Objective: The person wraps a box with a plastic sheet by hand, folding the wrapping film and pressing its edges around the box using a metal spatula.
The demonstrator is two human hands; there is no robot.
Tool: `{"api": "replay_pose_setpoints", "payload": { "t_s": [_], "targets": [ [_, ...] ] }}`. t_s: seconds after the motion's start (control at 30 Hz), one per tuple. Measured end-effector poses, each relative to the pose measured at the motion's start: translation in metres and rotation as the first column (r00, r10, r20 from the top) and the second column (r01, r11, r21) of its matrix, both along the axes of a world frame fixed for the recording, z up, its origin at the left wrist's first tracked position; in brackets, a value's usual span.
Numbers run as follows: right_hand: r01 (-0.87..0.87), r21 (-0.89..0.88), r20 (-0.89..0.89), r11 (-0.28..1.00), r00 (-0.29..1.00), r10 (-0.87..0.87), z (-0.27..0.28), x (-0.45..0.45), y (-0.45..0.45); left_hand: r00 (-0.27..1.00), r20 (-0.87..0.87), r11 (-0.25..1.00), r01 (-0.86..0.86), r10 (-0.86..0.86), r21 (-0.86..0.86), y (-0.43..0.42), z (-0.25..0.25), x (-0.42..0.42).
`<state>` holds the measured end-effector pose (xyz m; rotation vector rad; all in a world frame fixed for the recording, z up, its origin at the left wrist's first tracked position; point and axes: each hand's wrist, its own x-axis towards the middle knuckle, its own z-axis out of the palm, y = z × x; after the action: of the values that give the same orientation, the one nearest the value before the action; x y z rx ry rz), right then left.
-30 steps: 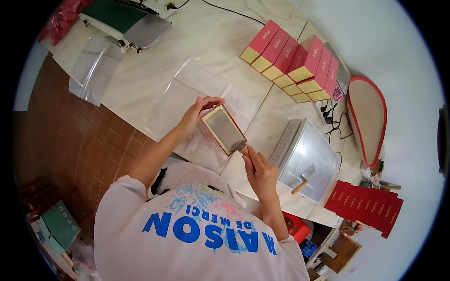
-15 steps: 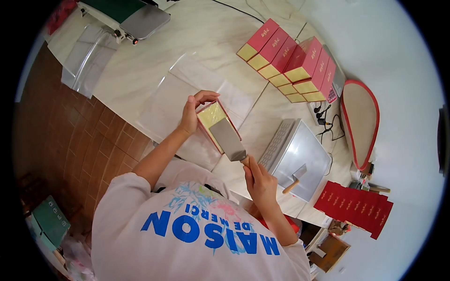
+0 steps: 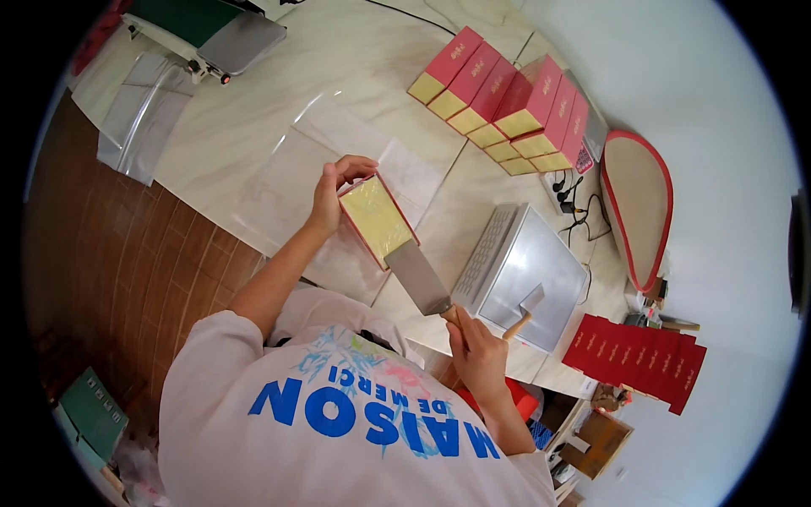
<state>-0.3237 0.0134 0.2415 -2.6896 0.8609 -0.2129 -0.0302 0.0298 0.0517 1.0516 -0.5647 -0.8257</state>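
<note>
My left hand (image 3: 336, 193) is wrapped round the far end of a red box (image 3: 401, 213) with a pale yellow side (image 3: 372, 207) turned up. Clear film shines on that side. In my right hand (image 3: 478, 351) is a scraper (image 3: 420, 279) with a flat metal blade and a wooden handle. Its blade tip overlaps the near end of the yellow side; whether it presses on the film I cannot tell. Below the box lie clear plastic sheets (image 3: 279, 173) on the marbled table.
Several red and yellow boxes (image 3: 498, 101) are stacked at the back. To the right, a metal plate device (image 3: 541, 253) carries a second scraper (image 3: 530, 302). Red cartons (image 3: 638, 359), black cables (image 3: 579, 220) and a red-rimmed oval tray (image 3: 638, 211) lie beyond. A green-topped machine (image 3: 203, 34) stands at upper left.
The scraper blade has slid from the middle of the yellow side toward its near end, uncovering most of it. My left hand keeps its hold on the box. The view has shifted slightly.
</note>
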Motion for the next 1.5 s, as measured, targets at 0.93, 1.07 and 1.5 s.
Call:
{"api": "replay_pose_setpoints", "payload": {
  "t_s": [0.93, 1.07, 1.5],
  "targets": [
    [-0.069, -0.086, 0.118, 0.994, 0.99, 0.079, -0.048, 0.073, -0.019, 0.998, -0.062, 1.0, -0.009, 0.009, -0.009, 0.0, 0.004, -0.001],
    [-0.063, -0.02, 0.144, 0.998, 0.987, 0.065, -0.048, 0.064, -0.016, 0.998, -0.049, 1.0, -0.031, 0.03, -0.007, 0.001, 0.002, 0.001],
    [0.021, -0.036, 0.192, 0.999, 0.981, -0.014, -0.045, 0.067, -0.009, 0.997, 0.0, 0.997, -0.077, 0.077, 0.027, 0.001, 0.001, 0.003]
  ]
}}
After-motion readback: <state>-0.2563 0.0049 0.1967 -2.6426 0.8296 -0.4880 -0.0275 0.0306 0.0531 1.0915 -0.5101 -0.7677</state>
